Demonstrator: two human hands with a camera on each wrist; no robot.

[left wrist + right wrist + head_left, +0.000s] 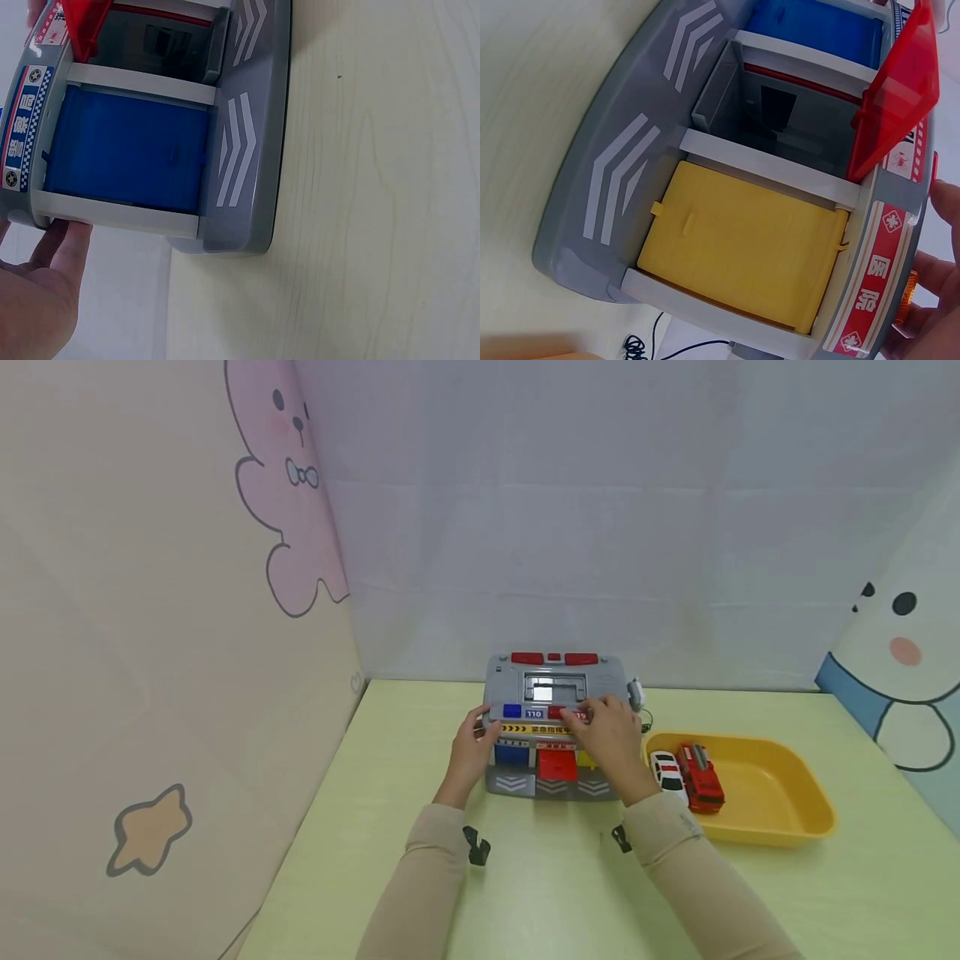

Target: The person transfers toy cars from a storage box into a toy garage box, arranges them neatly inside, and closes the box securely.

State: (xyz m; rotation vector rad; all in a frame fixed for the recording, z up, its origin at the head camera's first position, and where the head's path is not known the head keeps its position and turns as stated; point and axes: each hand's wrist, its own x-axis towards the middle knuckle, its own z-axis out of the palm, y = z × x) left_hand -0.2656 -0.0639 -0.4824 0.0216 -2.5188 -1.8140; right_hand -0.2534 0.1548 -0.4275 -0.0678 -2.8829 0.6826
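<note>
The toy garage station [555, 718] stands on the light green table [525, 893], near the back wall and just left of the yellow tray [780, 802]. The unit has three bays: the blue door [124, 150] is closed, the yellow door [739, 247] is closed, and the red door [900, 97] in the middle is swung up — the bay behind it stands open.

The left hand [472, 747] rests against the left end of the station, fingers nearly straight and touching the grey housing; it grips nothing. The right hand [611, 735] lies over the upper front edge of the station on the right side, fingertips pressing on the button strip, fingers gently bent but not closed round any part.

In the tray lie a white car [667, 775] and a red fire truck [701, 777], side by side at the tray's left end.
</note>
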